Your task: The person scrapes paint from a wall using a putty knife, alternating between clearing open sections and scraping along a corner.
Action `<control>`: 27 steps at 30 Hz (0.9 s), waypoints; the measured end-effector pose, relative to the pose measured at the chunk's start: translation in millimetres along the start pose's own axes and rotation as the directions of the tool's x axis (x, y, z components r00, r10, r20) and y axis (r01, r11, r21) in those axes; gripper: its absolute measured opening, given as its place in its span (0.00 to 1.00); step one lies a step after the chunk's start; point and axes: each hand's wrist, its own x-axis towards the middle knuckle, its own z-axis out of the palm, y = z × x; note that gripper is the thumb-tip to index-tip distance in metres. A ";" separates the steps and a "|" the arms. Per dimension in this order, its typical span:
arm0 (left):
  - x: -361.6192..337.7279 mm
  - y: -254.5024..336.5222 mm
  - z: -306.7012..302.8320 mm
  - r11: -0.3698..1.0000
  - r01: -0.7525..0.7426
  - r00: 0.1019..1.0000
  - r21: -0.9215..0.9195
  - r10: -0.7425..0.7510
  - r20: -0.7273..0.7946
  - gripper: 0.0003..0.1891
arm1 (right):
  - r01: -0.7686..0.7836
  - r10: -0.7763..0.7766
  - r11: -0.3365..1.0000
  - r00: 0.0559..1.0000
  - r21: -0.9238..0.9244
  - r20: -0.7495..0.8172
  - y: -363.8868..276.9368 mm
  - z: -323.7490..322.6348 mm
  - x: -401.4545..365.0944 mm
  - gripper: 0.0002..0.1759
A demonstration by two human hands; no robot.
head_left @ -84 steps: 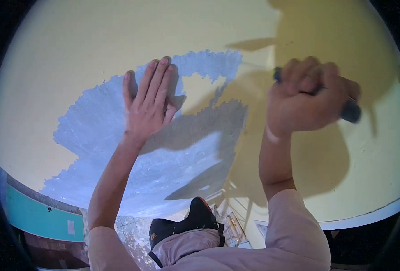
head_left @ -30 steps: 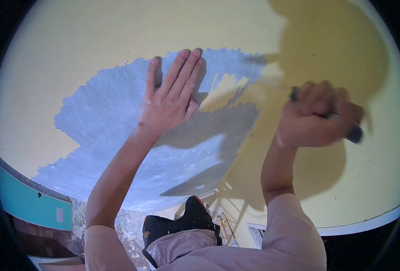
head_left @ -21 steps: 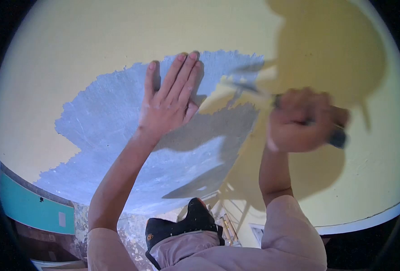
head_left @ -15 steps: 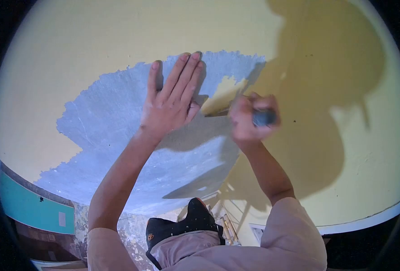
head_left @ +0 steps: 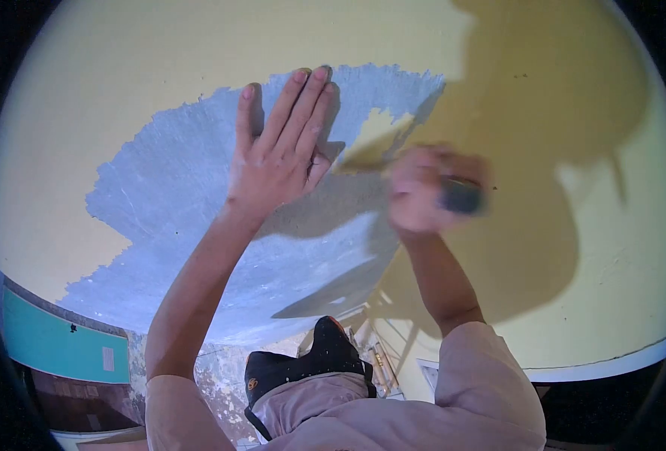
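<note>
My left hand [head_left: 270, 167] lies flat on the wall, fingers stretched upward, over a grey-blue patch [head_left: 160, 180] with ragged edges. Wrapped around the dark handle of a scraper [head_left: 462, 195], my right hand [head_left: 419, 188] is smeared by motion. The tool's thin blade points left toward my left thumb, in shadow and hard to make out. Between the two hands, a remnant of yellow paint [head_left: 376, 134] stands inside the grey area, close to the blade.
Yellow wall paint [head_left: 618, 278] surrounds the patch, with a corner right of it. My shadow falls across the right side. Below are a teal panel [head_left: 55, 331], a mottled floor [head_left: 216, 379], a white ledge [head_left: 611, 368] and a black garment [head_left: 310, 368] on my body.
My right hand has shifted slightly right and down along the wall with the scraper, away from my left hand. My left hand keeps its place on the wall. The view has tilted down a little.
</note>
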 end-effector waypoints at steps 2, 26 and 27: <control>-0.2 -1.2 -0.3 1.000 0.004 1.000 -0.026 -0.004 0.014 0.32 | -0.242 0.353 0.910 0.879 -0.337 0.321 -13.5 26.9 -28.7 0.11; -1.1 -1.5 2.4 1.000 -0.003 1.000 0.005 0.003 0.006 0.33 | -0.300 0.284 0.804 0.952 0.514 0.112 -42.4 32.7 -6.0 0.09; -0.8 -1.1 1.3 1.000 -0.009 1.000 0.005 0.009 -0.002 0.33 | -0.249 0.219 0.950 0.961 0.189 0.166 -24.5 25.2 -27.1 0.08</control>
